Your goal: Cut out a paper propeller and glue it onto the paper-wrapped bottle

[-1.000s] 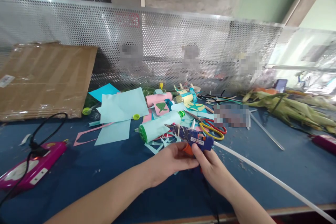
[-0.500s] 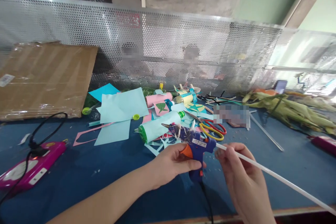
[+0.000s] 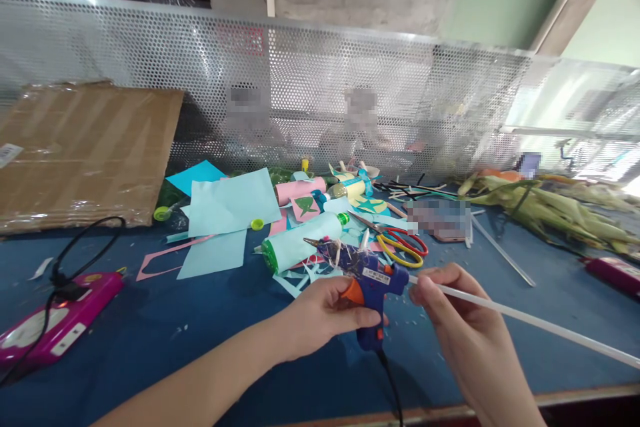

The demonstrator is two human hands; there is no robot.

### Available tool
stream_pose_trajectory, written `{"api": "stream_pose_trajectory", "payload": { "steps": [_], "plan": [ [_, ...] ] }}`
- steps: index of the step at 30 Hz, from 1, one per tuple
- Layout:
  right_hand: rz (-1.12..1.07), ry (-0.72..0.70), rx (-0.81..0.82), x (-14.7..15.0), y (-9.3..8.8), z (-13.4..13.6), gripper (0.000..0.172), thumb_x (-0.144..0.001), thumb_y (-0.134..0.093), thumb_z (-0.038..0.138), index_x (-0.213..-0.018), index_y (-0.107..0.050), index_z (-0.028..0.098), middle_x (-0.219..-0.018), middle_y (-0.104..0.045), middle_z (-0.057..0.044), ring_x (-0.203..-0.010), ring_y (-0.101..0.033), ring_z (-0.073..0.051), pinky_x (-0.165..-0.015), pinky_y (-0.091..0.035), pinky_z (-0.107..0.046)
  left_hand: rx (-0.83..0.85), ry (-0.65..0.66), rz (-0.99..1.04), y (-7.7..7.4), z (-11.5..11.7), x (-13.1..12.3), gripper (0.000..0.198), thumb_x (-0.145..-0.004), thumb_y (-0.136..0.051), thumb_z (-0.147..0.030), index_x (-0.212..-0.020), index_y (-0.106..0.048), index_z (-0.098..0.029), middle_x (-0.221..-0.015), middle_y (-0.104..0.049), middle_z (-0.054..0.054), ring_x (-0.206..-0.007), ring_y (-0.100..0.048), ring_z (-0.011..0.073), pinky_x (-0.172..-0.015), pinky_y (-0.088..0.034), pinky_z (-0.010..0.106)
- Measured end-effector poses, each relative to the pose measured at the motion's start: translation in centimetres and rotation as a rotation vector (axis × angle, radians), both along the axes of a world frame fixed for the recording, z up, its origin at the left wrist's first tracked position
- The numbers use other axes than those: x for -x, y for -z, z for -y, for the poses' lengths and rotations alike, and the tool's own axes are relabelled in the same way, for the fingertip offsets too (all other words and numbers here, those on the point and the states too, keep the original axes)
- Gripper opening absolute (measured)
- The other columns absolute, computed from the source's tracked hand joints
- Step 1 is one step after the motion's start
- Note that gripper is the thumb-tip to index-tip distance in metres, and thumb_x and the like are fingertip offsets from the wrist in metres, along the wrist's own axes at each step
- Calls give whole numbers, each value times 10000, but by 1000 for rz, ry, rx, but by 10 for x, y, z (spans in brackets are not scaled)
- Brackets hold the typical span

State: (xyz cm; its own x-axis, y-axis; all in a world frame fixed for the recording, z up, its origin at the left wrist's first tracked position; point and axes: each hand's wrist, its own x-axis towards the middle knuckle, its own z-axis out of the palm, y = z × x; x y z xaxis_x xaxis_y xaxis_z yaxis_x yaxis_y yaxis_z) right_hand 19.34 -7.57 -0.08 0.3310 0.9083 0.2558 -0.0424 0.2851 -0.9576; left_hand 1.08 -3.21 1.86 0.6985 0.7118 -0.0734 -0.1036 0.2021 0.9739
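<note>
My left hand (image 3: 325, 313) is wrapped round the grip of a blue glue gun (image 3: 373, 283) with an orange trigger, its nozzle pointing left. Between the thumb and fingers of my right hand (image 3: 460, 313) is a long white glue stick (image 3: 530, 317), pinched close to the gun's rear. The stick's near end meets the back opening of the gun; how deep it sits is hidden. Just behind the gun lie a green bottle wrapped in light-blue paper (image 3: 303, 240) and scissors with red and yellow handles (image 3: 403, 245).
Light-blue paper sheets (image 3: 233, 203), cut scraps and a pink-wrapped bottle (image 3: 300, 190) cover the table's middle. A cardboard sheet (image 3: 90, 153) leans at left, above a magenta power strip (image 3: 65, 313). Corn husks (image 3: 545, 210) lie at right. A perforated metal screen (image 3: 320, 80) stands behind.
The glue stick's far end has swung upward, so it lies closer to level. My right hand has shifted slightly right, still pinching it. My left hand keeps hold of the glue gun.
</note>
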Motion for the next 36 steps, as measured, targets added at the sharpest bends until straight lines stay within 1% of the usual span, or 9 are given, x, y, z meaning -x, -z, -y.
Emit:
{"api": "stream_pose_trajectory", "payload": {
  "steps": [12,16,20,22,25,28,31,33,36],
  "plan": [
    [-123,-25,11,10,-4,-2,276,-732,-730,414,-669,-552,213,-604,-510,36,-602,-444,-118,-566,-376,-208,-7,-5,6,5,-1,0,373,-642,-774,-430,-854,-657,-146,-828,-679,34,-825,-619,172,-855,-437,328],
    [-238,-123,81,20,-6,-6,277,-701,-736,463,-814,-607,246,-689,-598,20,-630,-521,-147,-568,-437,-237,6,-31,47,5,-1,-2,422,-632,-775,-451,-901,-649,-152,-831,-671,29,-803,-615,168,-856,-436,330],
    [-125,-239,169,36,-8,-7,416,-640,-749,521,-931,-661,237,-899,-704,-54,-845,-620,-243,-685,-497,-303,14,-82,26,4,-1,-4,420,-603,-790,-459,-850,-635,-157,-806,-652,7,-805,-595,158,-828,-432,299],
    [-56,-251,203,43,-9,-6,400,-648,-729,536,-898,-687,226,-885,-717,-57,-863,-633,-260,-711,-504,-315,0,-80,33,4,-1,-3,399,-625,-777,-458,-837,-623,-158,-810,-645,-1,-813,-589,151,-825,-427,286],
    [-20,-234,254,47,-10,-8,324,-677,-708,522,-812,-709,227,-793,-716,-27,-783,-643,-232,-653,-501,-284,-36,-63,33,5,-3,-1,378,-678,-743,-451,-881,-610,-161,-851,-646,5,-835,-590,154,-813,-429,282],
    [-17,-283,334,45,-9,-14,306,-686,-708,504,-799,-727,221,-768,-714,-28,-744,-640,-215,-577,-489,-262,-92,-67,-29,8,-7,1,382,-741,-687,-447,-993,-607,-172,-909,-662,25,-877,-600,180,-804,-441,300],
    [-96,-348,391,41,-6,-21,321,-699,-716,476,-877,-729,210,-853,-728,-43,-848,-649,-223,-657,-512,-271,-176,-76,-92,9,-8,2,376,-771,-653,-411,-1059,-604,-174,-976,-677,45,-929,-608,199,-827,-451,314],
    [-178,-359,407,39,-7,-26,332,-700,-726,460,-904,-719,199,-897,-731,-43,-908,-650,-227,-726,-517,-282,-261,-89,-189,5,-9,4,364,-735,-680,-396,-1009,-625,-163,-959,-690,53,-908,-623,211,-793,-468,305],
    [-294,-343,419,36,-14,-34,327,-670,-758,435,-872,-709,183,-875,-734,-47,-869,-670,-231,-742,-531,-309,-409,-127,-474,-11,-12,13,370,-658,-714,-483,-809,-664,-149,-758,-698,51,-732,-640,216,-629,-465,277]
  ]
}}
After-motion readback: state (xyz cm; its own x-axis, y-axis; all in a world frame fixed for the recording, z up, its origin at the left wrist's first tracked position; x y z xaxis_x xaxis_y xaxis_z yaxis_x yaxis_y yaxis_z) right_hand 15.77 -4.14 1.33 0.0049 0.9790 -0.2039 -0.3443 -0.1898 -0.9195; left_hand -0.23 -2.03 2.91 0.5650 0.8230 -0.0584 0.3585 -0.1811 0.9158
